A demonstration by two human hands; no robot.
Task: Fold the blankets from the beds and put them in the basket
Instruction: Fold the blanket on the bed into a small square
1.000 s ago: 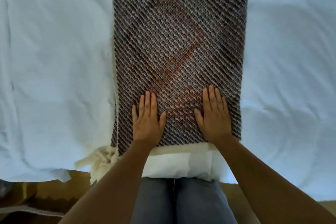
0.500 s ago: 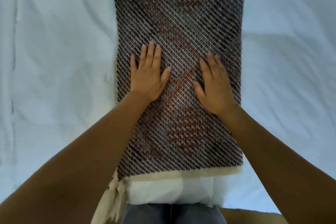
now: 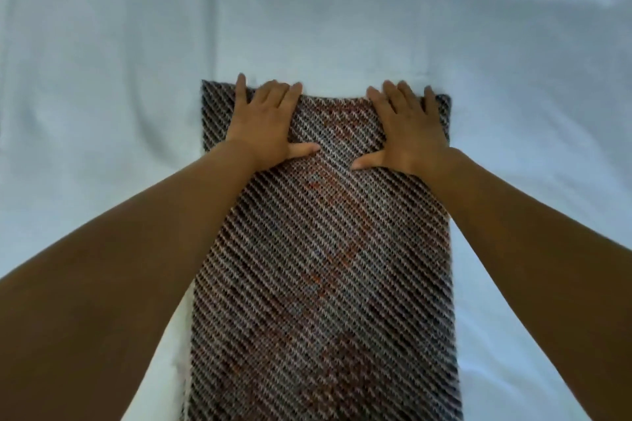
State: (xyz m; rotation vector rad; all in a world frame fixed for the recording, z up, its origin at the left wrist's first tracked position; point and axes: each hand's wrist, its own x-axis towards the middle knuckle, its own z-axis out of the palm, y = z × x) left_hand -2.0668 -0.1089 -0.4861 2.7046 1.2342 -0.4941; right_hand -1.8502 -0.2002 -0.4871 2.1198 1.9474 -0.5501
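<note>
The person's left hand [image 3: 270, 126] lies palm down on the far end of the blanket [image 3: 325, 267]. Its fingers are stretched out and relaxed, and it is not clenched on anything. The right hand [image 3: 407, 130] lies the same way just beside it, with a strip of bare weave between the two. Each thumb is splayed inward across the cloth, so the tips point toward one another without touching.

The fingertips of both hands reach the blanket's far edge, and the left hand's little finger extends past it onto the pale bed sheet [image 3: 102, 79]. Whether any fingertip tucks under that edge cannot be told.

The blanket is a dark diagonal weave with rust-coloured patches down its middle. It is folded into a long, narrow strip, and it runs from under the palms back toward the person between the two forearms, lying flat on the sheet. The sheet spreads out beyond the fingertips and to the outer side of each hand.
</note>
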